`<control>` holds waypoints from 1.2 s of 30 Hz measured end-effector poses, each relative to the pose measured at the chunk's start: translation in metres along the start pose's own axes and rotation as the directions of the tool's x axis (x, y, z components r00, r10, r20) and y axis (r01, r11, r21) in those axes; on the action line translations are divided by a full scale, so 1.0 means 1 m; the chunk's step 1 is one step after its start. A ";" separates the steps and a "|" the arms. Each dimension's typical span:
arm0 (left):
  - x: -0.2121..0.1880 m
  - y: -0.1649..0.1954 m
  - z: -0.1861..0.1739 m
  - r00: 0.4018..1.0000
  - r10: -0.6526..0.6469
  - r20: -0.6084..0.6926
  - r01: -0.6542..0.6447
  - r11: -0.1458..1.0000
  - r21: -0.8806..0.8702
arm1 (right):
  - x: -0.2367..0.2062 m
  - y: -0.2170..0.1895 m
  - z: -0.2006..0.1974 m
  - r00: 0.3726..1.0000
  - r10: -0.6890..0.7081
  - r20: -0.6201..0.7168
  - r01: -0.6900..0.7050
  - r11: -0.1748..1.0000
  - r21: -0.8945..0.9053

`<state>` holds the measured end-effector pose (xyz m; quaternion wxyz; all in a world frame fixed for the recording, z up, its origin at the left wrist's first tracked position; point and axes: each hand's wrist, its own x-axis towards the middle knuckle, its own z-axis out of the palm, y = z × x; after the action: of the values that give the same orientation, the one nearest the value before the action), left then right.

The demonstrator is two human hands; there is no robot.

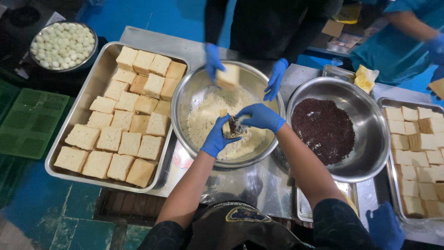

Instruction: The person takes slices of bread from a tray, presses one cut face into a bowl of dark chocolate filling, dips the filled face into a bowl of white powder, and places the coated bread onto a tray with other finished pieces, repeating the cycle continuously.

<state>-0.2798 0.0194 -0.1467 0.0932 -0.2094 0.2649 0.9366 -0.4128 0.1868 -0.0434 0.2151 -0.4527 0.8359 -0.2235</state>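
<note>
- Steel table (240, 185) mid frame, blue floor (152, 18) top, worn teal tiles lower left; green crate (27, 122) at left edge.
- Left hand (216, 138), blue glove, fingers curled under a bread piece (231, 127), cupping it from the left.
- Right hand (260, 116), blue glove, fingers bent down onto the top/right of same piece; both hands closed on it, no gap seen.
- Bread piece: small, pale edge, dark filling or sprinkles showing on its face; held centre frame just over the middle bowl (185, 111) of white crumb coating.
- Right of it: steel bowl (370, 139) w/ dark sprinkles.
- Left: tray (83, 97) of bread squares; another tray (386, 139) far right.
- Upper left: bowl of small white eggs (64, 44).
- Top centre: co-worker's gloved hands (276, 78), one holding a bread slice (229, 76) over middle bowl.
</note>
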 end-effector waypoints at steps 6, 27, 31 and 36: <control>-0.001 0.000 0.003 1.000 0.017 -0.024 -0.017 1.000 0.018 | 0.006 -0.003 0.000 0.993 0.049 -0.109 -0.046 0.999 0.028; -0.016 0.010 0.013 0.999 -0.012 -0.035 0.009 0.998 -0.068 | 0.011 -0.010 0.004 0.987 -0.027 -0.155 0.056 0.981 0.187; -0.014 0.010 -0.003 0.984 -0.017 0.176 0.067 0.958 -0.279 | 0.003 0.025 0.002 0.988 0.129 -0.083 -0.076 0.882 0.465; -0.037 0.005 -0.031 0.463 0.740 0.488 -0.754 0.040 0.655 | -0.012 0.037 0.045 0.909 0.181 -0.375 -0.082 0.961 0.266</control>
<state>-0.2371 -0.0038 -0.1523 -0.3197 0.0364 0.7296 0.6034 -0.4062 0.2071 -0.0989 0.1106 -0.3104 0.8570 -0.3961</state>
